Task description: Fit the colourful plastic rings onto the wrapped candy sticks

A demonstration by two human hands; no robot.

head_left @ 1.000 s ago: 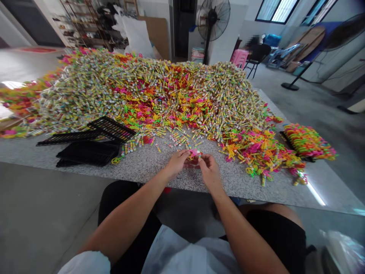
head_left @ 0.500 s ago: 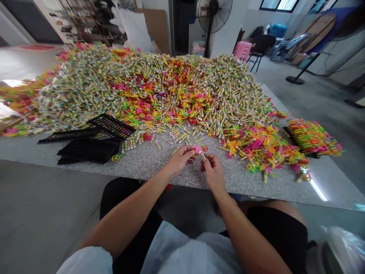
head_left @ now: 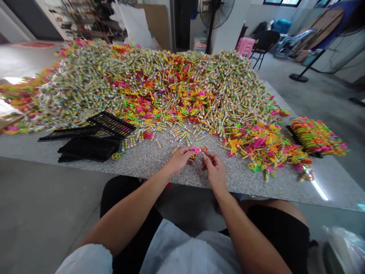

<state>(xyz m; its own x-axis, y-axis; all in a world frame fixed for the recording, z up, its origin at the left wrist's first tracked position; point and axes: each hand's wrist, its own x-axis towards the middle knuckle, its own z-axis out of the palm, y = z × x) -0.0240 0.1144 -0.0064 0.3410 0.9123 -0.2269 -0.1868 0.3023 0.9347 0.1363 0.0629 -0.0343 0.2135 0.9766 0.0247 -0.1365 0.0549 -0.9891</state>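
My left hand (head_left: 181, 160) is closed in a pinch on a small pink plastic piece (head_left: 196, 149), with a bit of yellow plastic beside its fingertips. Close by on the right, my right hand (head_left: 213, 167) pinches something small that its fingers mostly cover. A red plastic ring (head_left: 203, 148) shows just above those right fingertips. Both hands are over the front part of the speckled stone table (head_left: 142, 163). Beyond them, a few small labelled tubes (head_left: 182, 134) lie loose before a large heap of similar tubes (head_left: 228, 87) mixed with bright plastic pieces.
Black slotted trays (head_left: 89, 148) are stacked untidily at the left. A looser pile of colourful plastic pieces (head_left: 256, 142) spreads to the right, and a filled black rack (head_left: 316, 137) stands near the right edge. Behind the table are a fan (head_left: 215, 11) and pink stools (head_left: 245, 46).
The pink piece and the red ring have shifted slightly between my fingertips, and the tube seen at my right fingers is now less visible. The whole view has moved a little.
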